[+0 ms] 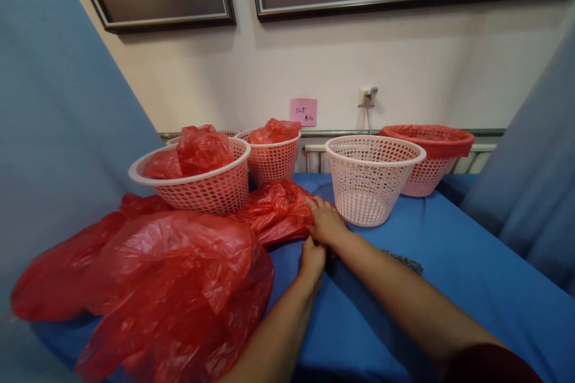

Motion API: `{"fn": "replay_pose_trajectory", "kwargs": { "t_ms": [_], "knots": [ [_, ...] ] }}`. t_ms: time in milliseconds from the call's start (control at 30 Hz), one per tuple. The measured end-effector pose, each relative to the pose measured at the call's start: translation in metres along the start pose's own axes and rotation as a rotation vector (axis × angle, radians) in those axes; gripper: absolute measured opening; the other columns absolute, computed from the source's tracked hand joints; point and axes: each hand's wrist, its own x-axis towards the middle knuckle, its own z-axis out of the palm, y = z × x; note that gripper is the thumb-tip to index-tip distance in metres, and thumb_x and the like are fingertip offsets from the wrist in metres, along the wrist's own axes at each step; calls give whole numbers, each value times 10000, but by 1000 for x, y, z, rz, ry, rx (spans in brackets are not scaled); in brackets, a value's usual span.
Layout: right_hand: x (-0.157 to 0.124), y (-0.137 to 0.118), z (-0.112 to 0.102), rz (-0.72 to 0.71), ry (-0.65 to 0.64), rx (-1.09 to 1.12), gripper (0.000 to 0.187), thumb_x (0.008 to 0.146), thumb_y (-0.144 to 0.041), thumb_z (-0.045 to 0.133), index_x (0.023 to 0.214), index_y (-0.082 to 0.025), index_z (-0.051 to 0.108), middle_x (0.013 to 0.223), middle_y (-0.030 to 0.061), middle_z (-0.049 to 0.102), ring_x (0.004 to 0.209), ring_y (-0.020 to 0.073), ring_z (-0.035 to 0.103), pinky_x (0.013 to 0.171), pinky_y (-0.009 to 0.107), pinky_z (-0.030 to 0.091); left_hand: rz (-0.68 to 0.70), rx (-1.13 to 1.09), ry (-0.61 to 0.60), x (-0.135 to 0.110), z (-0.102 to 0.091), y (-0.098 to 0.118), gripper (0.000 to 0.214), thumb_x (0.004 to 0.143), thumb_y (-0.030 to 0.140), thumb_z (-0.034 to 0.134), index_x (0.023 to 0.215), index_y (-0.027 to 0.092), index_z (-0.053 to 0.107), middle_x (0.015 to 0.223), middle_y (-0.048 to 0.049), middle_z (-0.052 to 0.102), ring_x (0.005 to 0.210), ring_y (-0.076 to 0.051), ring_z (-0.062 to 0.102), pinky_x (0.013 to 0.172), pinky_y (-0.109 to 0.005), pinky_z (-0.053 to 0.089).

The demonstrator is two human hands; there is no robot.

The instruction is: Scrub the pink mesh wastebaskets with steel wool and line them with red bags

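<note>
A crumpled red plastic bag [281, 209] lies on the blue cloth in the middle. My right hand [329, 221] is on its right end, fingers bent over the plastic. Just below and touching it, my left hand [313, 260] is closed, and what its fingers hold is hidden. Close behind my right hand stands a white perforated plastic basket [372, 191] with no liner in it. Large loose red plastic bags [179, 287] spread over the left front of the table.
White baskets holding red plastic [211, 188] [274, 161] stand at the back left. A red-lined basket [424, 176] is at the back right. Beside my right forearm lies a dark grey textured item [406, 262]. Blue curtains [58, 102] hang at both sides; a pink note [303, 112] is on the wall.
</note>
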Motion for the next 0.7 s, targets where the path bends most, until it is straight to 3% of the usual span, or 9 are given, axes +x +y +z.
{"fn": "replay_pose_trajectory", "kwargs": {
  "t_ms": [67, 167, 267, 433, 600, 700],
  "knots": [
    [18, -2, 9, 33, 12, -3, 590, 810, -100, 670, 1391, -148, 577, 1447, 202, 557, 1274, 322, 557, 1057, 458, 446, -41, -25, 7, 1, -2, -2, 112, 674, 169, 739, 766, 157, 675, 577, 4, 665, 476, -135, 571, 510, -243, 449],
    [31, 4, 10, 43, 74, 31, 279, 890, -73, 539, 1090, -141, 722, 1201, 183, 693, 1152, 278, 619, 1006, 406, 455, -87, -81, 23, -1, -6, -1, 133, 648, 133, 729, 748, 162, 647, 618, -1, 684, 491, -130, 600, 518, -238, 466],
    [29, 14, -2, 26, 216, 107, 278, 966, -138, 438, 1043, -153, 705, 1139, 162, 707, 1109, 255, 624, 997, 380, 452, -121, -147, 34, -1, -8, 2, 147, 642, 132, 738, 774, 155, 677, 692, -27, 726, 561, -148, 659, 555, -246, 492],
    [6, 35, -20, 34, 458, 272, 320, 1017, -237, 330, 1076, -190, 641, 1042, 108, 715, 980, 220, 654, 909, 338, 482, -129, -275, 64, 1, -5, 6, 212, 602, 145, 801, 806, 133, 745, 782, -57, 777, 680, -173, 707, 671, -270, 538],
    [-24, 47, -9, 1, 536, 445, 244, 985, -310, 418, 929, -217, 637, 821, 33, 705, 754, 184, 664, 728, 281, 502, -96, -393, 117, 3, -1, 12, 276, 653, 196, 845, 911, 143, 764, 976, -94, 805, 888, -219, 748, 841, -333, 576],
    [-44, 46, -10, 0, 601, 550, 266, 998, -348, 413, 923, -212, 629, 790, 13, 682, 719, 165, 641, 684, 260, 498, -58, -451, 151, 4, 0, 14, 320, 721, 215, 825, 1029, 160, 756, 1133, -103, 788, 1045, -245, 736, 957, -373, 569]
  ]
}}
